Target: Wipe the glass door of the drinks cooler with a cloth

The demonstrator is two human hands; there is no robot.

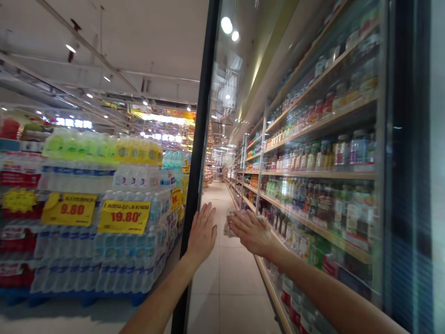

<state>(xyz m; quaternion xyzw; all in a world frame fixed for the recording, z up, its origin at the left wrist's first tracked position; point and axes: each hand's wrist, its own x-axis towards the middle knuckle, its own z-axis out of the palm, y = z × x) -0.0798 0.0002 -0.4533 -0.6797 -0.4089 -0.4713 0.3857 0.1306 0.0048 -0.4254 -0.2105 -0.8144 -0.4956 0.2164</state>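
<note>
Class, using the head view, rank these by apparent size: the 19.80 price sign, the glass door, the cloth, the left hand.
1. Glass door
2. 19.80 price sign and left hand: too alike to rank
3. Cloth, partly hidden by the right hand

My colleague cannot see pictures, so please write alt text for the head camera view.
A person's right hand partly covers what seems a crumpled cloth at a glass panel, with the open left hand beside the panel's dark frame. Bottle-filled shelves show in the glass; bottle packs with yellow price signs are stacked at left.
</note>
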